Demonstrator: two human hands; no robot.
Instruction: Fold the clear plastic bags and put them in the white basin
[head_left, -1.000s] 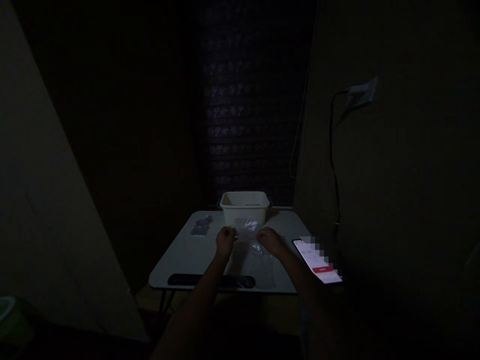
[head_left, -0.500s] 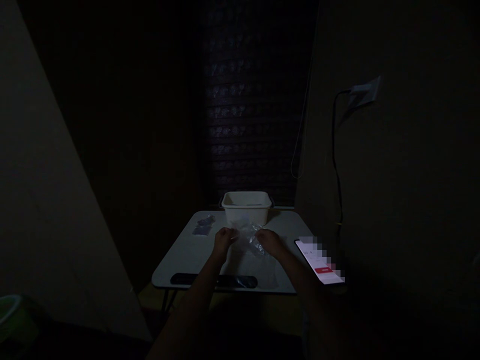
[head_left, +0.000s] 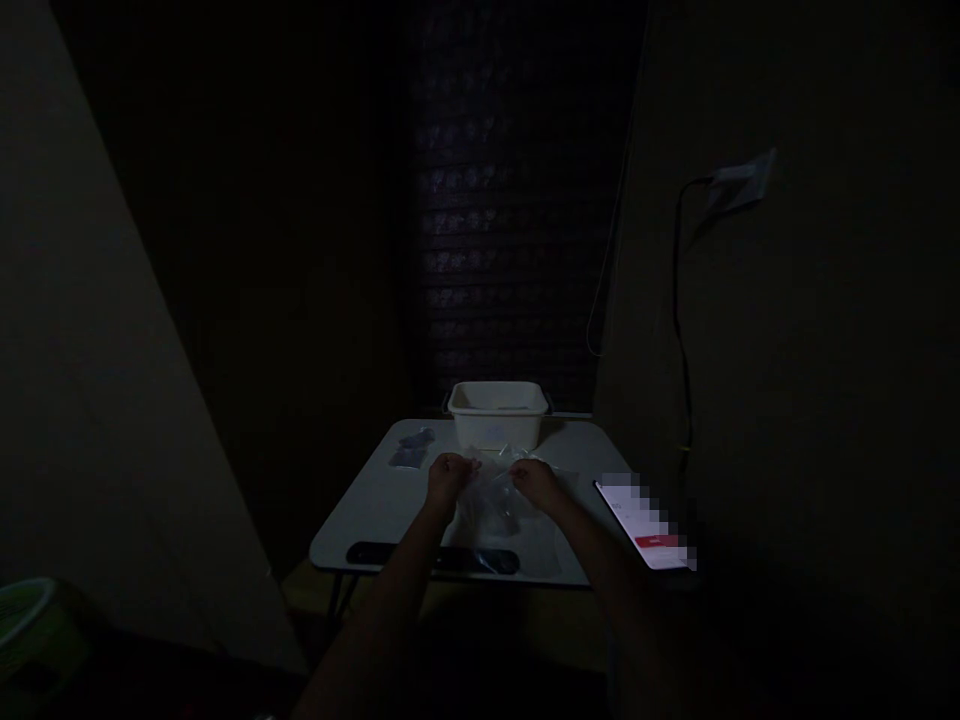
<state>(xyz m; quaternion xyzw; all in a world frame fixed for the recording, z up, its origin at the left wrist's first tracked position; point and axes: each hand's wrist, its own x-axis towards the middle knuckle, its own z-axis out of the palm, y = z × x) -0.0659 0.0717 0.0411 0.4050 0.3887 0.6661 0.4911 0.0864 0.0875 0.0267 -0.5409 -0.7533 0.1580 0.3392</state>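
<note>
A clear plastic bag (head_left: 491, 505) is stretched between my two hands above the white folding table (head_left: 360, 510). My left hand (head_left: 450, 480) pinches its left upper edge. On the other side, my right hand (head_left: 534, 481) is closed on its right upper edge. The bag hangs down below the fingers, thin and see-through. Just behind it stands a white tub (head_left: 498, 430) with dark side handles; what lies inside is too dark to make out.
Small clear packets (head_left: 411, 450) lie at the table's back left. A lit phone (head_left: 645, 525) rests at the right edge. A dark slot (head_left: 375, 553) runs along the front. A cable (head_left: 677, 290) hangs on the right wall; a green basket (head_left: 34, 630) stands lower left.
The bag's shape has changed: it now hangs lower between my hands, and its crumpled part by my right hand is more spread. The whole view has shifted slightly.
</note>
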